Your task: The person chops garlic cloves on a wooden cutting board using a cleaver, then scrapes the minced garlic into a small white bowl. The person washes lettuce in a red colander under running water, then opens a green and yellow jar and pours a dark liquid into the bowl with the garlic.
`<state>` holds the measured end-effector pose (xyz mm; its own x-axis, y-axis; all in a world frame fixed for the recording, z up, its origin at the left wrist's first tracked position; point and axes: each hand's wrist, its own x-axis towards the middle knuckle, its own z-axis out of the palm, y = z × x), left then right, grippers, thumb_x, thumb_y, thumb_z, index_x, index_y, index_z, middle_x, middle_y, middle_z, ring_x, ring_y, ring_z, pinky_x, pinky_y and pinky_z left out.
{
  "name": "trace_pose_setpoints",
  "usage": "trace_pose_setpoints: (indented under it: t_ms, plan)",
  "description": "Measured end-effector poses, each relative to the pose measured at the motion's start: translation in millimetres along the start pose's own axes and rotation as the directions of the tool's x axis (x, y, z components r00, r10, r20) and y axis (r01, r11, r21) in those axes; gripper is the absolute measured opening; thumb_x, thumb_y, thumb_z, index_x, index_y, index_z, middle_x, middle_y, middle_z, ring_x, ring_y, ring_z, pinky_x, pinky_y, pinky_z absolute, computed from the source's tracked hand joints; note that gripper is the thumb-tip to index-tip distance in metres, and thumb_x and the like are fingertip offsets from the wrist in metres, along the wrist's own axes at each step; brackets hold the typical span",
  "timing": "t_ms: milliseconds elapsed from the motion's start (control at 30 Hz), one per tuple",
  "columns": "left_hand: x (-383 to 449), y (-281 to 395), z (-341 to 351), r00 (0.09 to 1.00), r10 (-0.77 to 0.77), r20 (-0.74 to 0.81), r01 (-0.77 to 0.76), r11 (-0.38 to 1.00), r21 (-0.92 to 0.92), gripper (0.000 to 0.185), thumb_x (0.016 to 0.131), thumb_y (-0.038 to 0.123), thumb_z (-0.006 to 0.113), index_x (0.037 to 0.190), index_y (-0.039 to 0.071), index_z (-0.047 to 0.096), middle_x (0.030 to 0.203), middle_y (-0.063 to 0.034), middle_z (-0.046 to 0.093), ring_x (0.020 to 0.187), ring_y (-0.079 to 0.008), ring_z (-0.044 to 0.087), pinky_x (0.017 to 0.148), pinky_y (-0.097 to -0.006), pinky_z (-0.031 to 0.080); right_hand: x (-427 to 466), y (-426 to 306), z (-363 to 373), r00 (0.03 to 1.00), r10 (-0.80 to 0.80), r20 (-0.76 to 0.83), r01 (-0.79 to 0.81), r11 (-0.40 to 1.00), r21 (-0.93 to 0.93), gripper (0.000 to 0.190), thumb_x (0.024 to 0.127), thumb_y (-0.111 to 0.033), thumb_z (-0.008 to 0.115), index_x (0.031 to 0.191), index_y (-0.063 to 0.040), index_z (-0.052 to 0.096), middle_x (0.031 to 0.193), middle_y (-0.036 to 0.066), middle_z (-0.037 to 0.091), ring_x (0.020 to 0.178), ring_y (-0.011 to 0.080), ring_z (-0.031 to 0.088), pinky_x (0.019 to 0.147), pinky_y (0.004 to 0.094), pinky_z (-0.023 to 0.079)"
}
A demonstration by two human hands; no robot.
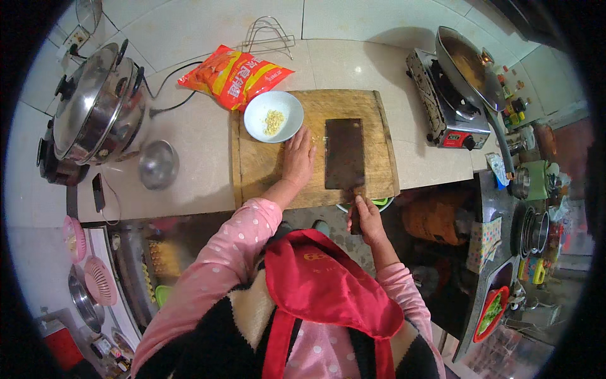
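Observation:
A wooden cutting board lies before me at the counter's front edge. On it a dark cleaver lies flat, its handle held in my right hand. My left hand rests palm down on the board, fingertips at the rim of a white bowl. Chopped pale yellow bits, perhaps garlic, lie in the bowl. A few more crumbs are on the board between my left hand and the blade. Whether my left fingers press the bowl's rim is hard to tell.
Behind the bowl lies a red and yellow plastic bag, near a wire rack. Leftward are a metal bowl, a lidded steamer pot and a phone. On the right, a wok sits on a portable gas stove.

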<state>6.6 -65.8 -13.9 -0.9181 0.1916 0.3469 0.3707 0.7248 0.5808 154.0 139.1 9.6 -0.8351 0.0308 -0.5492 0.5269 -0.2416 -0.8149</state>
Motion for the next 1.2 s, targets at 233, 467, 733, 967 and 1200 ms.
trace_pose_setpoints:
  t_ms: [233,467,733,967,1200]
  plan:
    - [0,4,0,0.998,-0.053,-0.014,0.053,0.998,-0.014,0.043,0.096,0.017,0.048,0.133,-0.005,0.044,0.14,-0.0235,0.041,0.131,-0.0408,0.036,0.111,-0.0456,0.028,-16,7,2,0.939,0.188,0.288,-0.149,0.977,-0.151,0.03,0.099,-0.034,0.052,0.094,-0.005,0.049,0.068,0.004,0.056,0.047,0.0152,0.054,0.044,0.0283,0.046]
    - [-8,48,-25,0.995,0.101,-0.011,-0.101,0.995,0.009,0.041,0.092,0.006,0.048,0.132,-0.004,0.046,0.137,-0.0202,0.046,0.131,-0.0371,0.039,0.11,-0.0477,0.029,-72,-9,-4,0.954,0.107,0.279,-0.111,0.994,-0.003,0.027,0.098,-0.03,0.053,0.097,-0.003,0.051,0.073,0.005,0.057,0.051,0.0135,0.055,0.047,0.0278,0.047]
    - [114,36,-118,0.975,0.049,-0.218,-0.083,0.986,-0.147,0.029,0.092,0.005,0.046,0.118,-0.001,0.058,0.112,-0.0232,0.062,0.107,-0.0373,0.058,0.092,-0.041,0.046,-85,-96,46,0.955,-0.193,0.224,0.181,0.981,0.073,0.027,0.098,-0.027,0.053,0.105,-0.001,0.054,0.073,0.006,0.058,0.051,0.0142,0.056,0.047,0.0268,0.047]
    - [112,-48,-107,0.983,-0.088,0.16,0.182,0.566,-0.804,0.037,0.1,0.019,0.048,0.131,0.0,0.051,0.123,-0.0129,0.062,0.117,-0.0243,0.056,0.098,-0.0291,0.041,-57,-102,23,0.957,-0.291,-0.016,0.272,0.91,-0.314,0.026,0.097,-0.024,0.056,0.108,0.0,0.056,0.075,0.009,0.059,0.057,0.0159,0.057,0.052,0.0319,0.047]
    - [106,-57,-120,0.916,-0.069,0.395,0.375,-0.196,-0.906,0.066,0.098,0.05,0.04,0.148,0.009,0.029,0.153,-0.0084,0.029,0.142,-0.0239,0.024,0.116,-0.0387,0.015,18,-70,20,0.744,-0.668,-0.014,0.104,0.135,-0.985,0.046,0.082,-0.021,0.069,0.125,-0.014,0.056,0.108,0.015,0.059,0.097,0.0356,0.06,0.078,0.0439,0.05]
